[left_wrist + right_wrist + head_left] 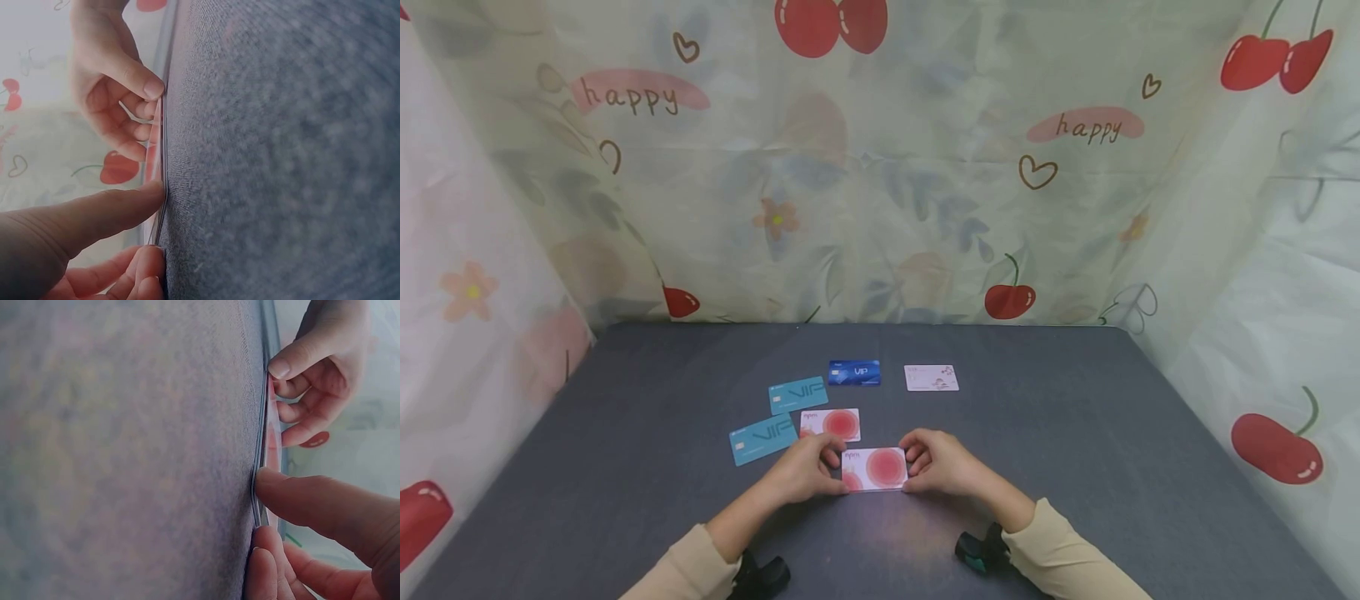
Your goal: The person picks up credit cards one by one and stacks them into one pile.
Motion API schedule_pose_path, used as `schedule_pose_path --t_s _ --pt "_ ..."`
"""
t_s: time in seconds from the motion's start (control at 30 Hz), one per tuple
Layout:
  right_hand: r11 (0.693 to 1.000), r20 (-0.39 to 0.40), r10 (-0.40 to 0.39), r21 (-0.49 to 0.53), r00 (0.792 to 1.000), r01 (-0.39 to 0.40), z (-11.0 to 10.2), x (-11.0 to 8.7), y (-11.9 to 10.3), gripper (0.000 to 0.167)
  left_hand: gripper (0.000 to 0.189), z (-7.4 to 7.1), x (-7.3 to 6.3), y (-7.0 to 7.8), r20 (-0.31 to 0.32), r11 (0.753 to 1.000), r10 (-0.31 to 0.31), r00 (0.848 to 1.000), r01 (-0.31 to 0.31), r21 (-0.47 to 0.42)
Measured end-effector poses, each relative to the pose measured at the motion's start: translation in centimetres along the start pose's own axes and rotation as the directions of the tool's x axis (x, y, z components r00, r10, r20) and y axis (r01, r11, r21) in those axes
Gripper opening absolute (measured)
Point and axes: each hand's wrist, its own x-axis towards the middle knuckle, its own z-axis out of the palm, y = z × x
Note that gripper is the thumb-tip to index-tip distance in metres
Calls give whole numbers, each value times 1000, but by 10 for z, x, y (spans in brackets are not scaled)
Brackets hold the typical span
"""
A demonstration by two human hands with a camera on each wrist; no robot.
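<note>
A white card with red-pink circles (pixel 874 469) lies face up between the two hands, close over the table's near half. My left hand (pixel 805 468) pinches its left end, thumb at the near corner and fingertips at the far one. At the opposite end, my right hand (pixel 946 465) pinches the card in the same way. Thin layered edges (pixel 164 140) show along the card's side in the left wrist view. Just beyond the left fingers lies a matching white-and-red card (pixel 831 423), its near edge partly covered by that hand.
Two teal VIP cards (pixel 763 439) lie to the left, the nearer one close to the left hand. Farther back are a dark blue VIP card (pixel 854 373) and a pale pink card (pixel 932 377). Patterned cloth (pixel 865 192) surrounds the dark grey table (pixel 1052 417).
</note>
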Motion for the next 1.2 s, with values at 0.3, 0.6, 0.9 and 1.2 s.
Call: schedule_pose_path --t_s 0.3,0.6,0.9,1.2 --pt "1000 3 -5 -9 1000 5 0 0 1 47 44 1 0 0 -12 999 34 999 -34 18" --pt "1000 2 15 -18 1000 -15 1 1 1 47 43 1 0 0 -1 1000 19 1000 -19 17" --pt "1000 2 22 -20 1000 -22 1 2 0 48 44 0 0 1 -2 999 22 1000 -22 24" --pt "998 13 51 -25 999 -51 0 1 -1 49 49 0 0 -1 8 999 34 999 -35 25"
